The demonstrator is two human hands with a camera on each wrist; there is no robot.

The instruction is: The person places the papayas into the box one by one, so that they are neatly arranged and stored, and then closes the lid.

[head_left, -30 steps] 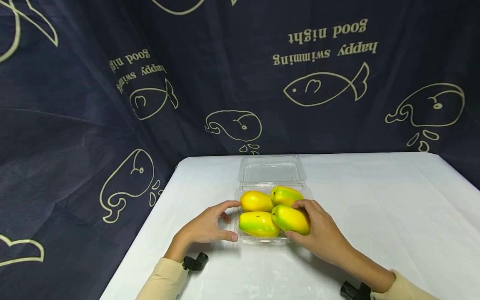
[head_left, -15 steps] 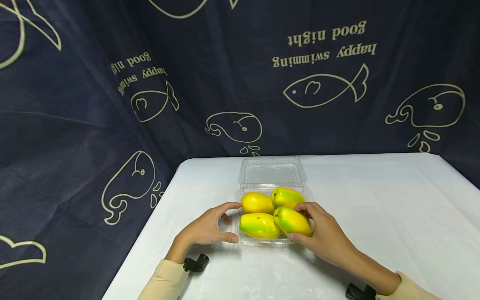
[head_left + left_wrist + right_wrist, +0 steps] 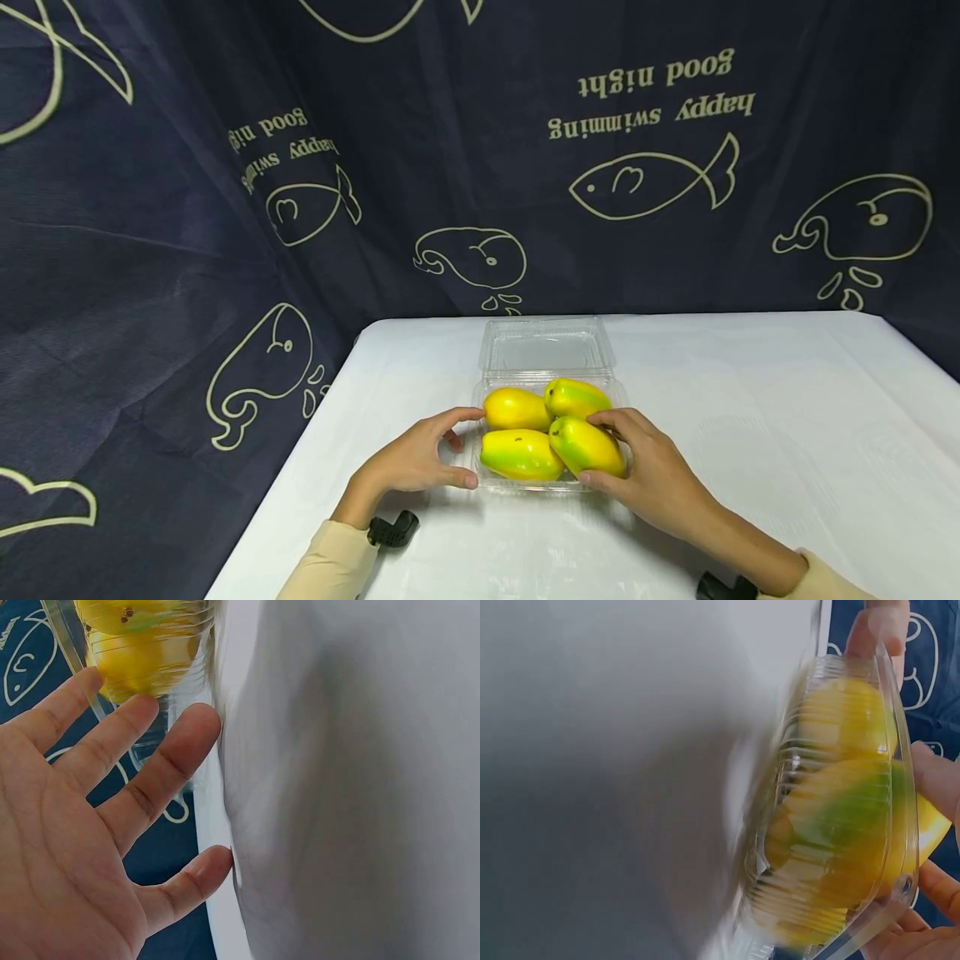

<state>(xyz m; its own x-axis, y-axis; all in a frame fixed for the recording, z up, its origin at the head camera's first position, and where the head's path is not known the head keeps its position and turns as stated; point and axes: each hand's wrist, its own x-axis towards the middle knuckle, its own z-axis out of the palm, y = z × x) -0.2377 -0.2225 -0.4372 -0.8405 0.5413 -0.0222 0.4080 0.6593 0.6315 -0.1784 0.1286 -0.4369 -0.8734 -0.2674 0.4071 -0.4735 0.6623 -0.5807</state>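
Several yellow-green mangoes fill the base of a clear plastic clamshell box (image 3: 498, 486) in the head view. My right hand (image 3: 660, 475) grips the front right mango (image 3: 588, 446), thumb at its near side and fingers over its far side. This mango lies slanted against the front left mango (image 3: 521, 455). Behind them are a back left mango (image 3: 516, 408) and a back right mango (image 3: 576, 398). My left hand (image 3: 416, 450) is at the box's left side with fingers spread, index fingertip right by the back left mango. In the right wrist view, the ribbed box wall (image 3: 817, 817) covers the fruit's lower parts.
The box's hinged lid (image 3: 547, 343) lies folded back, away from me. White cloth covers the table (image 3: 787, 417). A dark blue printed curtain (image 3: 465, 150) hangs behind the table and along its left. A black wrist camera (image 3: 393, 529) sits on the left wrist.
The front right mango has shifted slightly to the right with my right hand around it. My left hand keeps its place beside the box. The head view has tilted a little upward.
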